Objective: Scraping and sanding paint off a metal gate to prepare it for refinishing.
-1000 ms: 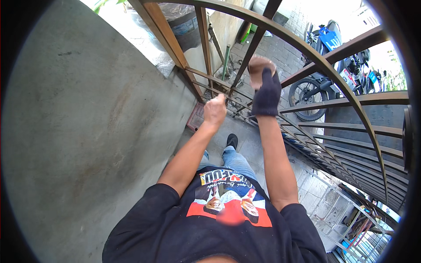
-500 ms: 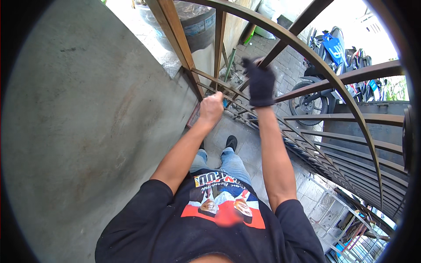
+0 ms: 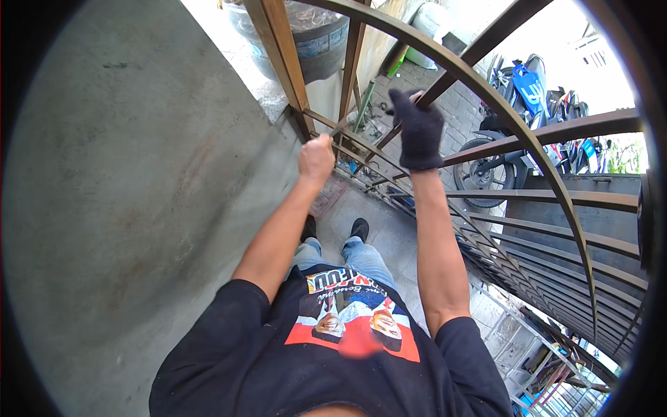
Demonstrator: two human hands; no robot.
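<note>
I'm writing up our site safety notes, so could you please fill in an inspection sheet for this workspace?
Surface: grey paved floor underfoot; grey wall on the left with brownish stains.
Job's things: brown metal gate, with straight bars and a curved one.
Clutter: dark tub and pale sack beyond the bars.
Hands: left hand bare, fingers curled, at the gate's lower rails; whether it holds anything is unclear. Right hand in a dark glove, over a slanting gate bar; its grip is hidden.
Cables: nothing seen.
Surroundings: motorbike behind the gate, with a blue bag on it; strong daylight at upper right.
</note>
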